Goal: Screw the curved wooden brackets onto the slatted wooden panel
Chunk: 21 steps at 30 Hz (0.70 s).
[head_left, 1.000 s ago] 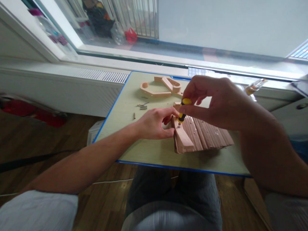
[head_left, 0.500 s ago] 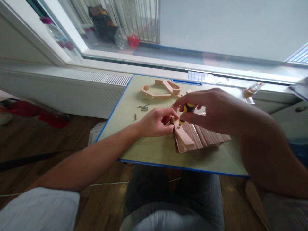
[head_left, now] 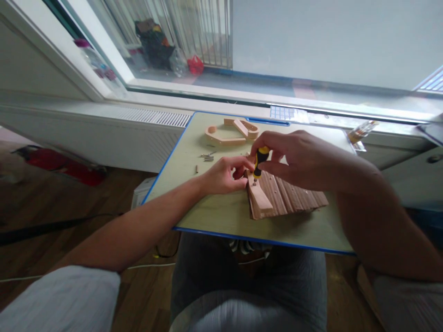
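Screwdriver, black and yellow, is clamped in fingers of our right hand, its tip at a screw in the smooth wooden piece. Our left hand touches its edge; whether clamped, we cannot tell. Beneath, ridged cardboard lies on the green table.

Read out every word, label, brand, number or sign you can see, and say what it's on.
No text can be read.
Purple-capped bottle: any print is too blurred.
Blue-gridded sheet: any print is too small and blurred.
Screwdriver: no legible lettering.
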{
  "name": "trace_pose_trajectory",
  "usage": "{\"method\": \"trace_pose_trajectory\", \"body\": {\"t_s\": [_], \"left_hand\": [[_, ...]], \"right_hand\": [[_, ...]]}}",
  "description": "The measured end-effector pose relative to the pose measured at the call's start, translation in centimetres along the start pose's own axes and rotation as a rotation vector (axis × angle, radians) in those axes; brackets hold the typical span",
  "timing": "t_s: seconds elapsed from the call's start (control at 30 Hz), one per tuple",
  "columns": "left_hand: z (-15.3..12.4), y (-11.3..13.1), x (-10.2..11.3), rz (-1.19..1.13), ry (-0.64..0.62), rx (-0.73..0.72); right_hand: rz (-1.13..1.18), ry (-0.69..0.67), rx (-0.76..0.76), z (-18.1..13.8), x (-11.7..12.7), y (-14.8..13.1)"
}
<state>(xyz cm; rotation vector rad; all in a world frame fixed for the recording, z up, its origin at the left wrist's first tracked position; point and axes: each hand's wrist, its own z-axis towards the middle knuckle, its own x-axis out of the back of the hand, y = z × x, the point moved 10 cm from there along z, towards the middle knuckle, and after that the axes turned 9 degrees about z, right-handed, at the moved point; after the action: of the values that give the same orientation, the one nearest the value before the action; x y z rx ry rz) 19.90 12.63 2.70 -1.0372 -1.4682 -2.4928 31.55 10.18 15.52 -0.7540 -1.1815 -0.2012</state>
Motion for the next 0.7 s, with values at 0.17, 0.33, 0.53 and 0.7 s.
{"method": "trace_pose_trajectory", "body": {"t_s": [0.17,0.33,0.53,0.7], "left_hand": [[0.2,0.0,-0.3,-0.028,-0.009,0.019],[0.2,0.0,-0.5,-0.026,-0.017,0.053],[0.9,-0.5,-0.5,-0.097,-0.159,0.111],[1.7,-0.7,-0.6,-0.128,-0.356,0.159]], "right_hand": [[-0.103,0.046,-0.056,0.1,0.3,1.1],[-0.136,0.06,-0.077,0.0,0.6,0.8],[-0.008,-0.031,0.021,-0.6,0.1,-0.8],[0.025,-0.041,0.097,-1.2,0.2,-1.2]]}}
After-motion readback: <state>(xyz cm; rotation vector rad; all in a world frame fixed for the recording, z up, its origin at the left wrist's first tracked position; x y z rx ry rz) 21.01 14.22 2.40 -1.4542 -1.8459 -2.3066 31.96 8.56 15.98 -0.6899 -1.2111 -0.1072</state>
